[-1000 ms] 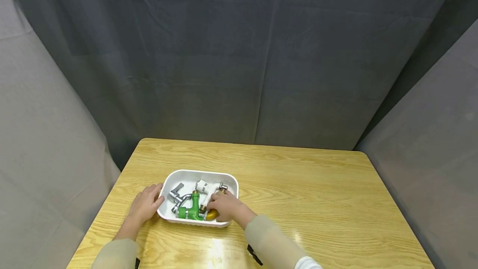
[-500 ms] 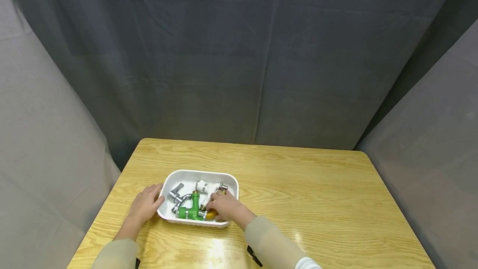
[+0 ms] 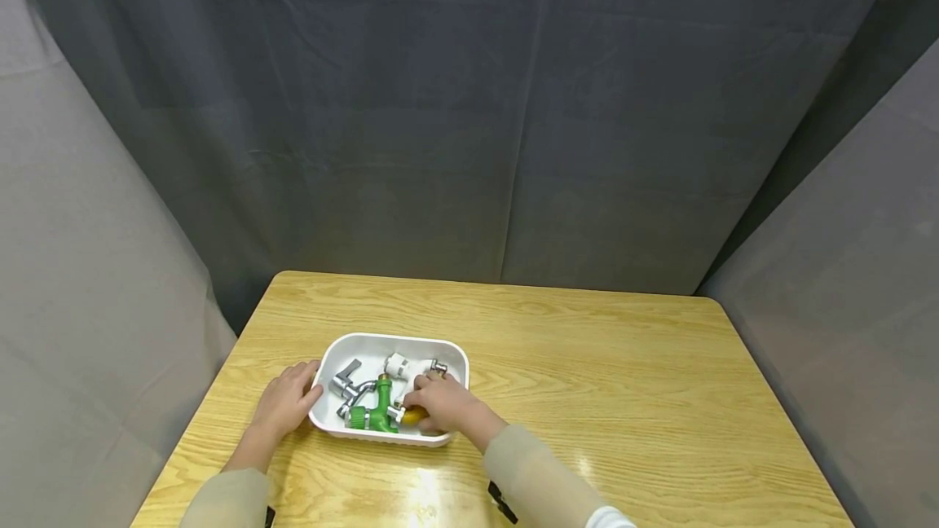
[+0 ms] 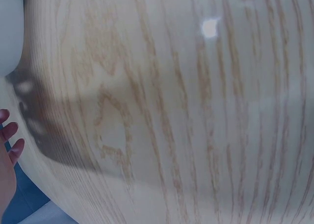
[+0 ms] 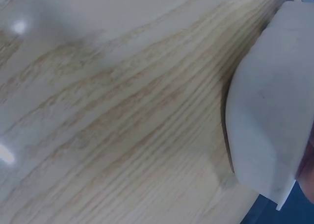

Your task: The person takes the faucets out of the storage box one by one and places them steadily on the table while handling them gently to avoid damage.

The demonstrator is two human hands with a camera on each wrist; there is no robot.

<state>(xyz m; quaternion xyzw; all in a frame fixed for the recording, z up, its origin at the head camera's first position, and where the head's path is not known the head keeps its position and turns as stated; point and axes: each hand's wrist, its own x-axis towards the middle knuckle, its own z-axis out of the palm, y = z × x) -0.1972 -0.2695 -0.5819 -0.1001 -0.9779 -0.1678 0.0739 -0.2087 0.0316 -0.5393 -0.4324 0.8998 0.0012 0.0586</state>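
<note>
A white tray (image 3: 333, 430) holds several taps. My right hand (image 3: 443, 404) reaches into its right end, fingers curled round a yellow tap (image 3: 414, 415) with a chrome end; the hand hides part of it. Beside it lie a green tap (image 3: 381, 410) and a white tap (image 3: 411, 369), the latter partly covered by my fingers. Further left is a chrome tap (image 3: 345, 384) with a lever. My left hand (image 3: 284, 399) rests against the tray's left edge, fingers extended, thumb at the rim. In the right wrist view the tray's outer wall (image 5: 270, 101) hides most of the hand.
The tray stands on a wood-grain table (image 3: 587, 381), left of its middle. Beyond the far edge hangs a dark grey curtain (image 3: 396, 121). Lighter grey cloths (image 3: 81, 267) flank both sides.
The yellow tap has turned slightly in my right hand, its chrome end shifting up and left across the green tap. My left hand and the tray have stayed in place.
</note>
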